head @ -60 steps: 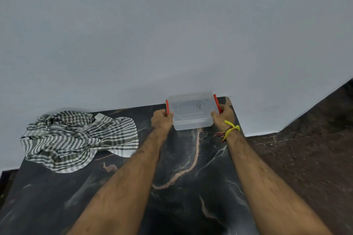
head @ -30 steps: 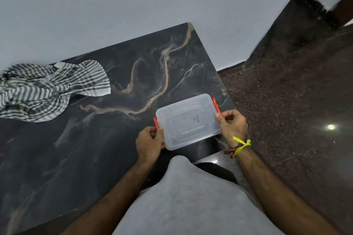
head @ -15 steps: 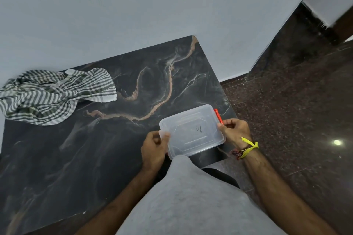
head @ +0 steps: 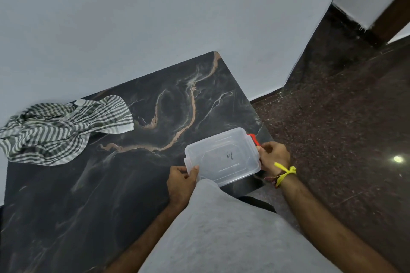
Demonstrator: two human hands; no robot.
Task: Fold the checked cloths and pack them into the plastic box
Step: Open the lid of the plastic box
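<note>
A clear plastic box [head: 223, 157] with its lid on and a red side clip sits at the near right corner of the black marble table [head: 93, 195]. My left hand [head: 180, 180] grips its left end, thumb on the lid. At the box's right end, my right hand [head: 274, 157], with a yellow thread on the wrist, holds on by the red clip. The left clip is hidden under my fingers. A crumpled pile of green-and-white checked cloths [head: 60, 131] lies at the table's far left, well apart from both hands.
A pale wall runs behind the table. Dark speckled floor [head: 332, 139] lies to the right of the table's edge. My grey shirt [head: 221, 239] covers the near bottom of the view.
Both hands have pulled the box from the table's far edge to the near right corner. The left red clip, visible a second ago, is now covered by my left hand.
</note>
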